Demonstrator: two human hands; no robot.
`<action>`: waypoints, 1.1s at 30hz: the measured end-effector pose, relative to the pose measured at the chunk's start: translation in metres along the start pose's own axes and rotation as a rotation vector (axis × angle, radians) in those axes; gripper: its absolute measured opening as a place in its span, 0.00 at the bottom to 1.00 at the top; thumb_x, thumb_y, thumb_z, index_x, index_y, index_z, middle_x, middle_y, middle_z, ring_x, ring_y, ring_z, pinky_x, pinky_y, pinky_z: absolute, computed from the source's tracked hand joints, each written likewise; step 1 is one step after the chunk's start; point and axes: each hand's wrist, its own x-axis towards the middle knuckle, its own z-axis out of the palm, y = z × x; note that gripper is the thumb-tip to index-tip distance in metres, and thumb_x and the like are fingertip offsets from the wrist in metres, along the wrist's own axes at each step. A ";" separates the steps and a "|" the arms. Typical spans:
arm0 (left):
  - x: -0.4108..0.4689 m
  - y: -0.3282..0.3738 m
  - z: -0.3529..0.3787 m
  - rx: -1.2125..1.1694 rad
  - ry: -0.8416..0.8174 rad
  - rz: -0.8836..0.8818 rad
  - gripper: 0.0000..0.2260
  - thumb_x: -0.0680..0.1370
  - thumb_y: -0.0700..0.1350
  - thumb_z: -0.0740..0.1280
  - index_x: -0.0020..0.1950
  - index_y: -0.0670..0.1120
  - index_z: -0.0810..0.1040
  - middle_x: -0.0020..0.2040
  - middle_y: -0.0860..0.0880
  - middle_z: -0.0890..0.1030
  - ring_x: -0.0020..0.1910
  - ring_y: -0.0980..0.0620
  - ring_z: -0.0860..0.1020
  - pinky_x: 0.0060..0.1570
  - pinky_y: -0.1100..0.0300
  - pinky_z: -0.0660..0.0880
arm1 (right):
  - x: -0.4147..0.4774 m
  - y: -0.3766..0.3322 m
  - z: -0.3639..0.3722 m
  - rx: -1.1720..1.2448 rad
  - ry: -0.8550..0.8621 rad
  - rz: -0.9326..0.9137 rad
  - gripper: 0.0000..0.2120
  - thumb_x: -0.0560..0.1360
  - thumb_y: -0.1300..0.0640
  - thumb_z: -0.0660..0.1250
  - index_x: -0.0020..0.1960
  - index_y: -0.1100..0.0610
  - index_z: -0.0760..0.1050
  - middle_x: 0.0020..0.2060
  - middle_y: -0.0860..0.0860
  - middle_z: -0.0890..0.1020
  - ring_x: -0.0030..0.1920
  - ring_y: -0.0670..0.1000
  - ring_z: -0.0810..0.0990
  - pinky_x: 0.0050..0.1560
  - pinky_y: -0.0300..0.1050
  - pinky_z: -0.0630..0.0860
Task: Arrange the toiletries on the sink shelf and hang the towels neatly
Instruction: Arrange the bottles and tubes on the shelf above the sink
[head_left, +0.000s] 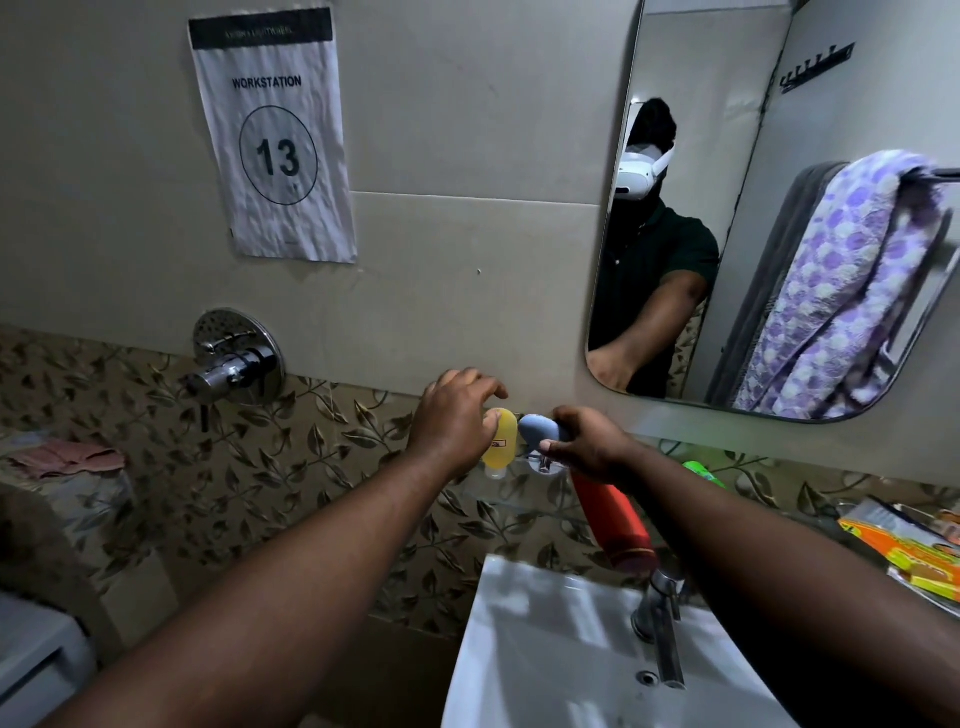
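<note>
both hands work at the clear glass sink shelf (498, 501) under the mirror (727, 104). left hand (452, 423) sits over a small yellow translucent squeeze bottle (501, 441) standing cap-down on the shelf, fingers (491, 387) spread and curled around its top; cannot tell if they actually grip it. right hand (584, 444) has its fingers closed around a grey-blue rounded bottle (537, 431), just beside the yellow one, near touching, over a chrome shelf bracket (543, 465). a red cylindrical bottle (615, 519) leans out below the right wrist, tilted toward the white ceramic sink (545, 649), not upright. a green tube (704, 473) lies further right on the shelf; orange-yellow packets (914, 545) piled at the far right edge.

progress guess: toiletries partly done, two bottles being set at the left end, red bottle, green tube and packets still loose. purple-and-white patterned towel (841, 291) shows in the mirror, draped bunched over a rail, not neat. pink cloth (62, 457) lies crumpled far left. towels look untouched.
</note>
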 end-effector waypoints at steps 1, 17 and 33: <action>0.001 0.002 0.003 -0.002 -0.017 0.016 0.12 0.77 0.49 0.71 0.59 0.55 0.80 0.58 0.53 0.81 0.62 0.49 0.74 0.61 0.54 0.69 | 0.000 0.003 0.000 0.039 0.010 0.009 0.11 0.74 0.53 0.74 0.47 0.60 0.77 0.39 0.55 0.80 0.39 0.56 0.77 0.41 0.49 0.74; 0.015 0.025 0.025 0.020 -0.123 0.106 0.11 0.77 0.63 0.66 0.52 0.59 0.82 0.45 0.56 0.83 0.56 0.51 0.72 0.61 0.53 0.60 | 0.003 0.020 0.013 0.286 0.080 0.071 0.13 0.62 0.51 0.78 0.41 0.51 0.77 0.37 0.50 0.85 0.41 0.55 0.84 0.48 0.60 0.82; 0.031 0.049 0.025 0.065 -0.282 0.114 0.08 0.75 0.57 0.70 0.51 0.56 0.81 0.47 0.55 0.84 0.56 0.50 0.76 0.57 0.50 0.62 | -0.002 0.021 0.014 0.397 0.048 0.121 0.30 0.52 0.54 0.80 0.49 0.48 0.69 0.49 0.53 0.84 0.51 0.55 0.83 0.56 0.63 0.80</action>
